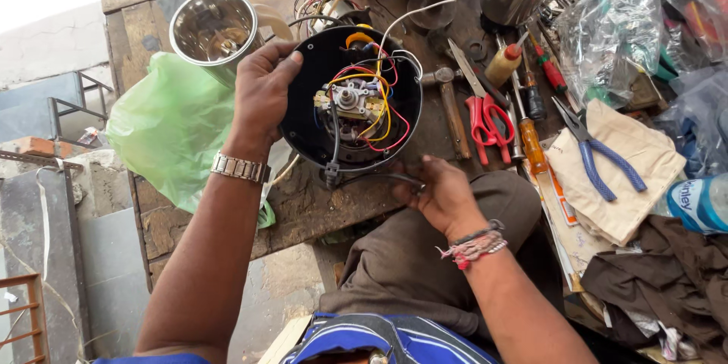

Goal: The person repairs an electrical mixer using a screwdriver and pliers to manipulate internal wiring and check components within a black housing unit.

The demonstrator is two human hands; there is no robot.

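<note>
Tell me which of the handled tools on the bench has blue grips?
The pliers, lying on the beige cloth at the right. The scissors beside them have red handles, and the long screwdriver an amber one.

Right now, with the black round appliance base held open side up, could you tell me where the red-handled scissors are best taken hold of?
Take the red-handled scissors by the red finger loops, coming in from the near side. They lie flat on the workbench with the loops toward the person and the blades pointing away. A hammer lies on one side and screwdrivers on the other, so a sideways approach looks cramped.
</note>
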